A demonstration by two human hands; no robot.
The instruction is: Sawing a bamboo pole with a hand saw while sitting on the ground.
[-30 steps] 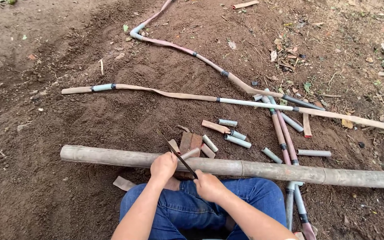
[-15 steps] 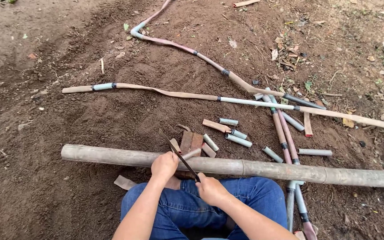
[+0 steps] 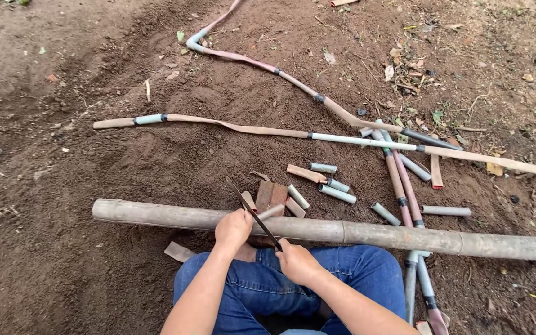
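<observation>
Left hand point(image 3: 234, 227) gripping short pale cane piece point(image 3: 269, 213) on long grey bamboo pole point(image 3: 367, 234), right hand point(image 3: 297, 263) closed round dark narrow blade point(image 3: 252, 212), cut segments point(image 3: 336, 193) just beyond.

Your long bamboo pole point(image 3: 373, 234) runs off the right edge; your left hand point(image 3: 234, 227) hides the short piece it grips (only its tip shows); your knees cover the ground beneath.

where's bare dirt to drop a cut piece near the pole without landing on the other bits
Bare soil lies left of the short cut tubes, between the long bamboo pole and the thin curved strip above it. The far left is bare too. It is crowded beyond the left hand and right hand, around the flat brown slabs, and rightward among the crossed tubes.
</observation>
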